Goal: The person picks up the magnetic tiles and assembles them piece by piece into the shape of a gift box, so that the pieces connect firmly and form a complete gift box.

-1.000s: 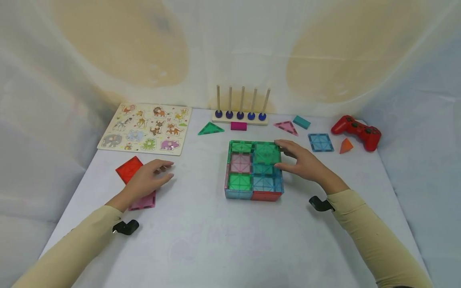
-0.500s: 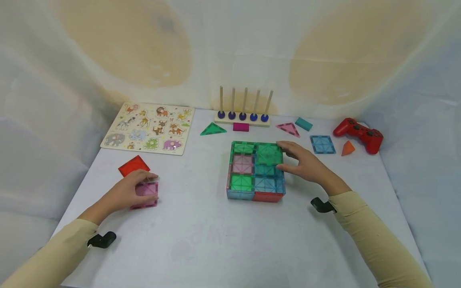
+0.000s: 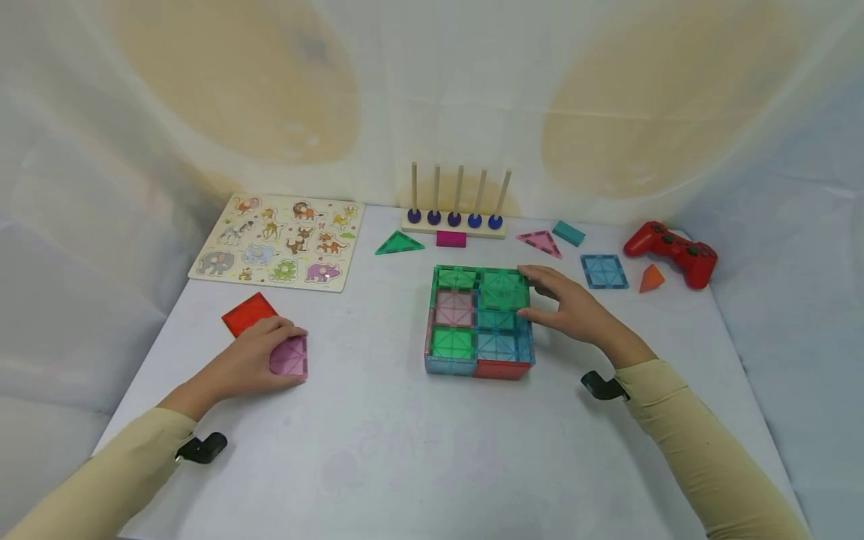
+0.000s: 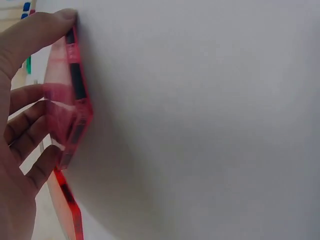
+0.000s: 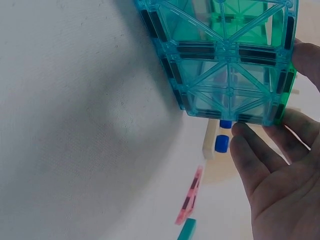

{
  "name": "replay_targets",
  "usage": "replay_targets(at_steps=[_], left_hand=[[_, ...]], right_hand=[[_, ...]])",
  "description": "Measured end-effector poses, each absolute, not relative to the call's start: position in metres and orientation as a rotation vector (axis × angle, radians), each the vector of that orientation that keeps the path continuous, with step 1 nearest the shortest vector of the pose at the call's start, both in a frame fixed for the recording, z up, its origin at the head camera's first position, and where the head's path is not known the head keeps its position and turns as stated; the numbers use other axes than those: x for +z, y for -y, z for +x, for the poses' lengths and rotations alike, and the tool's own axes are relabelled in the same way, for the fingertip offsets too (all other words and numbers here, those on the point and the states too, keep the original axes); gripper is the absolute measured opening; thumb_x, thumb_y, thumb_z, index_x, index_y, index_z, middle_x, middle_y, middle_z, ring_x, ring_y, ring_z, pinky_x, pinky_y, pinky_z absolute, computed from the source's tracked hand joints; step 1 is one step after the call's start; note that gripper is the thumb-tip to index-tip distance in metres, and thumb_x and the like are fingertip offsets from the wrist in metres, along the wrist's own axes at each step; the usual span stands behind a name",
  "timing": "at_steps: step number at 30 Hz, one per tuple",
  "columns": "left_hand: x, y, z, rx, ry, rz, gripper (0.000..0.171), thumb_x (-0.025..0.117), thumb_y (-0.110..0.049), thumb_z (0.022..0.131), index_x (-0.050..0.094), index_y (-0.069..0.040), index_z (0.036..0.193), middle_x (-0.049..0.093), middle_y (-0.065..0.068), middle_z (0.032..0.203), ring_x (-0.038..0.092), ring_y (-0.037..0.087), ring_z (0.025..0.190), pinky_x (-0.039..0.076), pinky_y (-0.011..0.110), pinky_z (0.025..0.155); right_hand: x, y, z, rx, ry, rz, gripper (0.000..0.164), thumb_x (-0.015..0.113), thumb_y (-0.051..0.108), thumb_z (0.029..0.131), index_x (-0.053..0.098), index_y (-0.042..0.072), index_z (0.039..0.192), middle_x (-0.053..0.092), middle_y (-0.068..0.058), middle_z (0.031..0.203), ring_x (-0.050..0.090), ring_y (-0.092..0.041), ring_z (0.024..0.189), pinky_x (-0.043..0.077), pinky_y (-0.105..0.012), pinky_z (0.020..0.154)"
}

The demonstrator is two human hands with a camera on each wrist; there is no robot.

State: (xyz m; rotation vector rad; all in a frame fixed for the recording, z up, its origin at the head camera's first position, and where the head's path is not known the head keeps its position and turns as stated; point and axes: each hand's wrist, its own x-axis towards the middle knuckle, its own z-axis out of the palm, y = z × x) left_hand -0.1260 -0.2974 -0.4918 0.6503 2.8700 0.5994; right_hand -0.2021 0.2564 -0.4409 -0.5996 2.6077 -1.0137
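My left hand point(image 3: 253, 364) grips a pink square magnetic tile point(image 3: 290, 356) by its edges, thumb on one side and fingers on the other. The left wrist view shows that pink tile point(image 4: 62, 100) tilted close over the white table. A red square tile point(image 3: 248, 313) lies just behind this hand. Toward the middle stands a low box of magnetic tiles point(image 3: 499, 369), with green, pink and blue squares inside its walls. My right hand point(image 3: 567, 304) holds the box's back right corner, where a green square tile point(image 3: 502, 289) lies on top; thumb and fingers straddle the corner.
An animal puzzle board point(image 3: 277, 244) lies at the back left. A peg stand point(image 3: 454, 221) with blue beads stands behind the box. Around it lie a green triangle point(image 3: 398, 242), magenta block point(image 3: 451, 239), pink triangle point(image 3: 541, 242), blue square tile point(image 3: 604, 271) and red game controller point(image 3: 671, 253).
My left hand has come back over the pink tile, taken hold of it and shifted it slightly right, tilting it. The right hand stays at the box's corner.
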Motion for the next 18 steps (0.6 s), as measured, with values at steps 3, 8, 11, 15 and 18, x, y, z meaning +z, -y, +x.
replay_targets(at_steps=[3,8,11,15,18], left_hand=[[-0.496,0.281,-0.133,0.604,-2.876,0.65,0.072,0.088,-0.044,0.076,0.063,-0.017,0.138,0.055,0.005,0.13,0.051,0.026,0.117,0.059,0.044,0.083],[-0.5,0.247,-0.149,0.628,-2.87,0.66,0.074,0.086,-0.045,0.079,0.06,-0.021,0.143,0.054,0.004,0.133,0.049,0.024,0.12,0.055,0.044,0.091],[-0.504,0.224,-0.159,0.638,-2.87,0.671,0.073,0.084,-0.046,0.082,0.058,-0.023,0.146,0.052,0.005,0.135,0.047,0.024,0.122,0.051,0.046,0.096],[-0.504,0.199,-0.17,0.673,-2.87,0.681,0.079,0.081,-0.049,0.084,0.051,-0.02,0.151,0.051,0.008,0.141,0.046,0.027,0.129,0.044,0.051,0.107],[-0.503,0.189,-0.174,0.684,-2.867,0.68,0.087,0.081,-0.051,0.083,0.045,-0.016,0.154,0.049,0.009,0.147,0.044,0.029,0.135,0.037,0.054,0.114]], right_hand=[[-0.441,-0.257,-0.202,-1.011,-2.611,-0.595,0.083,0.075,0.041,0.093,0.033,0.014,0.159,0.034,-0.012,0.162,0.039,-0.037,0.144,0.04,-0.054,0.112],[-0.442,-0.257,-0.202,-1.021,-2.604,-0.591,0.083,0.075,0.04,0.093,0.033,0.013,0.16,0.034,-0.012,0.162,0.039,-0.037,0.144,0.04,-0.054,0.112],[-0.442,-0.256,-0.202,-1.031,-2.597,-0.595,0.083,0.075,0.039,0.093,0.033,0.013,0.16,0.034,-0.012,0.162,0.04,-0.036,0.144,0.039,-0.053,0.113],[-0.442,-0.256,-0.202,-1.039,-2.599,-0.6,0.082,0.075,0.037,0.093,0.033,0.013,0.16,0.034,-0.012,0.161,0.042,-0.036,0.143,0.04,-0.052,0.113],[-0.442,-0.256,-0.201,-1.045,-2.599,-0.605,0.082,0.076,0.035,0.093,0.033,0.012,0.159,0.035,-0.012,0.161,0.042,-0.036,0.142,0.041,-0.052,0.112]])
